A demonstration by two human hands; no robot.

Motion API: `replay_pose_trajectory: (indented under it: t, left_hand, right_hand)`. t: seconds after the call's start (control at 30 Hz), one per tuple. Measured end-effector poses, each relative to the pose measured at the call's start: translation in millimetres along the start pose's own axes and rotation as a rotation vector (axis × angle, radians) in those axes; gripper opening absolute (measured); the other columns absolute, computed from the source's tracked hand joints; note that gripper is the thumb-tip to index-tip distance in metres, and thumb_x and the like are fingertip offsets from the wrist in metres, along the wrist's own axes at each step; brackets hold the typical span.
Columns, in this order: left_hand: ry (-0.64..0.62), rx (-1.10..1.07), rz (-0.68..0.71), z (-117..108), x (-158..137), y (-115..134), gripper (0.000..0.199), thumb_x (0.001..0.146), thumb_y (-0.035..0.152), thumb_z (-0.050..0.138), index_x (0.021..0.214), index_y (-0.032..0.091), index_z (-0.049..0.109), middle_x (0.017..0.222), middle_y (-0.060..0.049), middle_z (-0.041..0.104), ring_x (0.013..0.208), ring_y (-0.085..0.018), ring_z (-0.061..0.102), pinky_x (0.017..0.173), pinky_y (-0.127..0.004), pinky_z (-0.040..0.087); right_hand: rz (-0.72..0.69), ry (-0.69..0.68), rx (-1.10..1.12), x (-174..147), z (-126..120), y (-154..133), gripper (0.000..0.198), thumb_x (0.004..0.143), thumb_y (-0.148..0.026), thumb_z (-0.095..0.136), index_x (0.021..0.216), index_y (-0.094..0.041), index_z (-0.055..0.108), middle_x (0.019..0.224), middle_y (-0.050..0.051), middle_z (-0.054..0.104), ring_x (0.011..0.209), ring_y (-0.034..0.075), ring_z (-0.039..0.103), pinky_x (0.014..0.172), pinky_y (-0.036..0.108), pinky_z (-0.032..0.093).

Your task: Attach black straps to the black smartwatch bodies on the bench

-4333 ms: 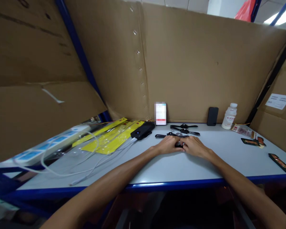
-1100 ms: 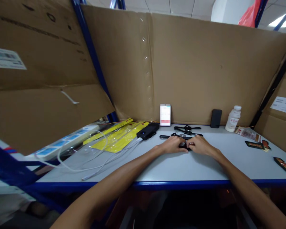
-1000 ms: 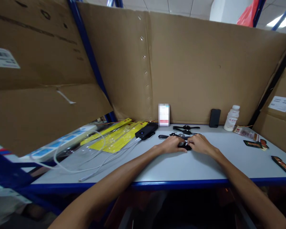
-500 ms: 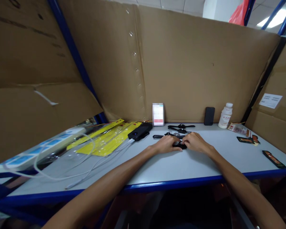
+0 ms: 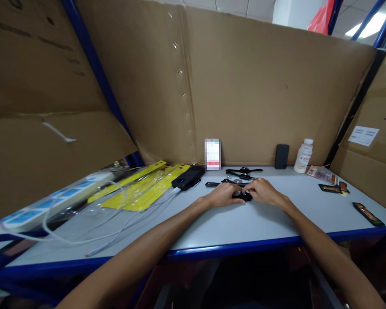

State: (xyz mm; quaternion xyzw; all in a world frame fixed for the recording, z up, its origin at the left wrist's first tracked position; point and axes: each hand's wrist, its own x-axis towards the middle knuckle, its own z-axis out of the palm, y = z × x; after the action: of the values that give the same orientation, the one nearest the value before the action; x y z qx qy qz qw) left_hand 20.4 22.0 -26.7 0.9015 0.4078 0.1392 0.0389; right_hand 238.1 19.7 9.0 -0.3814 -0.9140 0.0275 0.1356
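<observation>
A black spokeshave (image 5: pixel 242 196) is held low over the table, its ends largely covered by my fingers. My left hand (image 5: pixel 225 194) closes around its left side, thumb along the near edge. Over its middle, the fingers of my right hand (image 5: pixel 261 191) are pinched together; whatever small part is between them is too small to make out. Just beyond my hands lies another black spokeshave (image 5: pixel 214 184), partly hidden by them. Farther back, a spokeshave with spread handles (image 5: pixel 244 170) rests near a dark tool (image 5: pixel 244 176).
Yellow blister packs (image 5: pixel 148 189), a black device (image 5: pixel 188 178) with white cables and a power strip (image 5: pixel 58 199) lie left. A lit phone (image 5: pixel 212 154), dark phone (image 5: pixel 281 156) and bottle (image 5: pixel 303 156) stand at the back. Small packets (image 5: pixel 368 213) lie right.
The fingers of my right hand have shifted slightly over the spokeshave, and more of its black body shows. My left hand keeps its hold. The whole view has moved a little.
</observation>
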Motion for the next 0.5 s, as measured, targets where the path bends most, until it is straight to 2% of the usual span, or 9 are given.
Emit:
replay_pose_trajectory:
  t: [0.1, 0.2, 0.33, 0.5]
  left_hand:
    - [0.009, -0.004, -0.009, 0.2, 0.2, 0.1, 0.043, 0.089, 0.059, 0.069, 0.101, 0.017, 0.073, 0.093, -0.008, 0.074, 0.083, -0.026, 0.069, 0.069, -0.031, 0.045]
    - [0.011, -0.010, 0.021, 1.3, 0.6, -1.2, 0.045, 0.089, 0.059, 0.069, 0.110, 0.019, 0.073, 0.103, -0.009, 0.075, 0.090, -0.027, 0.069, 0.073, -0.031, 0.046]
    - [0.002, -0.007, 0.016, 1.1, 0.4, -1.5, 0.046, 0.090, 0.059, 0.068, 0.112, 0.020, 0.074, 0.102, -0.009, 0.075, 0.088, -0.027, 0.069, 0.072, -0.031, 0.046]
    - [0.004, -0.021, 0.032, 0.5, 0.2, -0.8, 0.043, 0.090, 0.057, 0.070, 0.107, 0.018, 0.074, 0.100, -0.009, 0.075, 0.085, -0.025, 0.068, 0.070, -0.030, 0.045]
  right_hand:
    - [-0.046, -0.012, 0.052, 0.0, 0.9, 1.1, 0.047, 0.086, -0.007, 0.046, 0.112, -0.029, 0.079, 0.103, 0.002, 0.080, 0.087, 0.017, 0.070, 0.076, 0.024, 0.042]
    - [0.071, 0.042, -0.047, 0.3, 1.0, 1.6, 0.042, 0.091, -0.012, 0.046, 0.113, -0.027, 0.079, 0.104, 0.005, 0.080, 0.090, 0.020, 0.071, 0.077, 0.026, 0.043]
    - [0.158, 0.047, -0.134, 0.9, 1.6, 2.4, 0.038, 0.092, -0.015, 0.047, 0.111, -0.025, 0.079, 0.103, 0.008, 0.079, 0.091, 0.022, 0.071, 0.077, 0.027, 0.043]
    - [0.014, -0.021, 0.040, 2.2, 1.5, 4.1, 0.043, 0.085, -0.008, 0.047, 0.103, -0.027, 0.082, 0.092, 0.002, 0.079, 0.082, 0.018, 0.068, 0.073, 0.025, 0.040]
